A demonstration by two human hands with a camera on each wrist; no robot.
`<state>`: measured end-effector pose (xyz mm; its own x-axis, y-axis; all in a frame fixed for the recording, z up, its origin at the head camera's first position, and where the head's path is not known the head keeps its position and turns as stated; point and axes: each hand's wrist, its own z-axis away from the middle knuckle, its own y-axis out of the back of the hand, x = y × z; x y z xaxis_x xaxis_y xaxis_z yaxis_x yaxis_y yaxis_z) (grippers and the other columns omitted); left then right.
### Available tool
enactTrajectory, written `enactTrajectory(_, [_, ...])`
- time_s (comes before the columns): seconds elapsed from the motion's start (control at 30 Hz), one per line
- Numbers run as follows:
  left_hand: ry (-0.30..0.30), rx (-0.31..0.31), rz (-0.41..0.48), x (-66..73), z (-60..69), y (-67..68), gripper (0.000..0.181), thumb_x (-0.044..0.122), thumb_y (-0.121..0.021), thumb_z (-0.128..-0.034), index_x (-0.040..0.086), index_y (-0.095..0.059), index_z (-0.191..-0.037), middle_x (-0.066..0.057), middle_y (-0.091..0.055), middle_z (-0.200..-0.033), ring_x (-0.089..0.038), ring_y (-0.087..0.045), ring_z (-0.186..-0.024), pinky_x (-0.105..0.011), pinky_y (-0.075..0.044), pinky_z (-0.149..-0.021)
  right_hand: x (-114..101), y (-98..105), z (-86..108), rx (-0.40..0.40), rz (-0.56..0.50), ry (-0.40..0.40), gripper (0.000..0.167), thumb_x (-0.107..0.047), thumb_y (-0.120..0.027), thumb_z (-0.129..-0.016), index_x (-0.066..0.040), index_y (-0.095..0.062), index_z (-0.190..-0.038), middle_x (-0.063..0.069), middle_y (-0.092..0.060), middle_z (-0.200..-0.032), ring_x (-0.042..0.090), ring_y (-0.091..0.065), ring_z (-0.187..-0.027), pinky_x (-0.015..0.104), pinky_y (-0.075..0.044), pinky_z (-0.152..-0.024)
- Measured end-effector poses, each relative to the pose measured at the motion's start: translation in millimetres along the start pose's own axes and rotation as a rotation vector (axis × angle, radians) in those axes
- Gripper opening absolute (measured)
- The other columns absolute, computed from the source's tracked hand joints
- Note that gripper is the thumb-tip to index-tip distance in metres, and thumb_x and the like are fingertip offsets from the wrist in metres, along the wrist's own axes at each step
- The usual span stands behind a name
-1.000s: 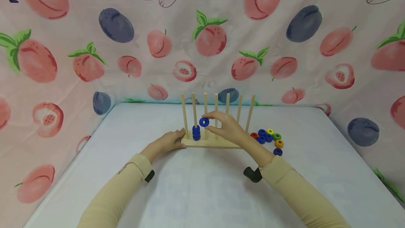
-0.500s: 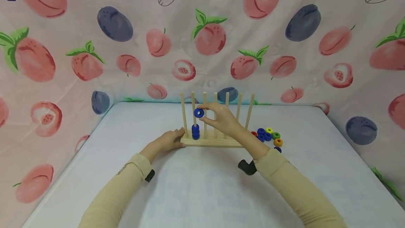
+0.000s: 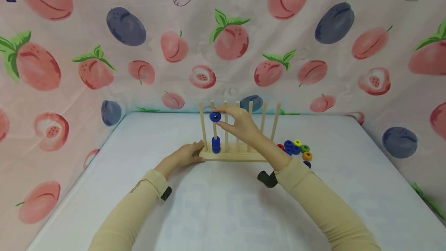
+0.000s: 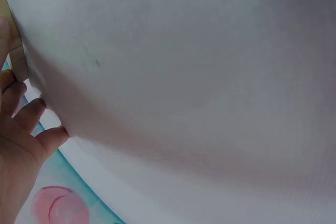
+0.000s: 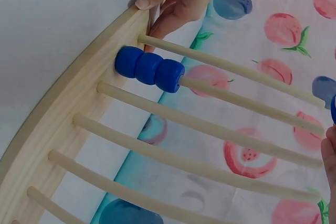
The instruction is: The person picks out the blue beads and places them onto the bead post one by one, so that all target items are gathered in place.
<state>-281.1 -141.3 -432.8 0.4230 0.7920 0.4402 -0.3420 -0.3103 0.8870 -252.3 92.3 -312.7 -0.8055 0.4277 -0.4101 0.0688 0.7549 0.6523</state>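
A wooden peg rack (image 3: pixel 237 158) stands upright on the table with a row of several pegs. My left hand (image 3: pixel 184 155) grips the left end of its base; in the right wrist view the thumb lies on the base's edge with fingers behind it. Three blue beads (image 5: pixel 149 68) are stacked at the bottom of the second peg from the left. Between thumb and fingertips, my right hand (image 3: pixel 244 128) pinches another blue bead (image 3: pixel 211 118) in front of the upper part of that peg. Whether the peg has entered its hole cannot be told.
Loose beads lie right of the rack: several blue beads (image 3: pixel 295 150), a red bead (image 3: pixel 280 147) partly hidden by the right arm, a yellow bead (image 3: pixel 297 143), a green bead (image 3: pixel 305 148) and an orange bead (image 3: pixel 307 156). A fruit-print cloth (image 3: pixel 231 80) hangs behind the white table (image 3: pixel 223 212).
My right hand has moved up and left with the blue bead, from beside the second peg to near its top. The left hand has stayed on the base.
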Motion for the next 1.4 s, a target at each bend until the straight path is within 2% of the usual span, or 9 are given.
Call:
enactTrajectory(0.23, [0.035,-0.021,0.012,0.8,0.6,-0.4,0.074,0.034,-0.062,-0.0898,0.001,-0.027,-0.146,-0.03,-0.03,-0.146,-0.045,-0.032,-0.135,-0.054,-0.027,-0.112,-2,1,-7.9,0.04,0.007,0.004,0.034,-0.001,-0.07,-0.081,0.003,-0.063,-0.115,0.015,-0.067,-0.114,0.027,-0.062,-0.11,0.036,-0.05,-0.097])
enactTrajectory(0.47, [0.017,-0.01,0.012,0.4,0.4,0.7,0.074,0.034,-0.063,-0.0897,0.0,-0.028,-0.146,-0.031,-0.031,-0.144,-0.046,-0.033,-0.134,-0.054,-0.028,-0.112,-2,3,-18.8,0.089,0.041,-0.017,0.035,-0.001,-0.071,-0.081,0.003,-0.063,-0.115,0.016,-0.067,-0.113,0.027,-0.061,-0.11,0.036,-0.05,-0.098])
enactTrajectory(0.67, [0.02,-0.006,-0.008,0.4,0.4,2.3,0.074,0.034,-0.063,-0.0895,0.0,-0.03,-0.145,-0.033,-0.032,-0.143,-0.047,-0.035,-0.132,-0.055,-0.029,-0.111,-2,4,-29.8,0.069,0.053,-0.036,0.035,-0.004,-0.07,-0.083,0.004,-0.061,-0.116,0.017,-0.066,-0.113,0.028,-0.061,-0.107,0.037,-0.05,-0.096])
enactTrajectory(0.9, [0.001,-0.003,-0.026,0.0,0.0,2.2,0.073,0.033,-0.063,-0.0894,-0.002,-0.031,-0.144,-0.032,-0.033,-0.143,-0.048,-0.036,-0.131,-0.056,-0.03,-0.111,-2,7,-39.3,0.051,0.063,-0.106,0.037,-0.008,-0.07,-0.084,0.003,-0.062,-0.117,0.017,-0.067,-0.112,0.027,-0.061,-0.106,0.037,-0.05,-0.094])
enactTrajectory(1.17, [-0.009,-0.005,-0.033,2.2,-0.5,1.8,0.073,0.033,-0.063,-0.0896,-0.003,-0.031,-0.144,-0.032,-0.034,-0.143,-0.048,-0.036,-0.131,-0.056,-0.03,-0.11,0,9,-46.7,-0.002,0.018,-0.208,0.035,-0.012,-0.067,-0.088,0.001,-0.061,-0.119,0.015,-0.067,-0.112,0.025,-0.063,-0.106,0.037,-0.055,-0.088])
enactTrajectory(1.4, [-0.01,-0.005,-0.03,0.8,-0.6,0.9,0.073,0.033,-0.063,-0.0898,-0.003,-0.03,-0.144,-0.031,-0.033,-0.144,-0.048,-0.036,-0.132,-0.055,-0.03,-0.111,5,7,-49.8,-0.022,-0.016,-0.226,0.035,-0.012,-0.066,-0.088,0.003,-0.061,-0.119,0.016,-0.068,-0.11,0.025,-0.064,-0.1,0.037,-0.053,-0.092])
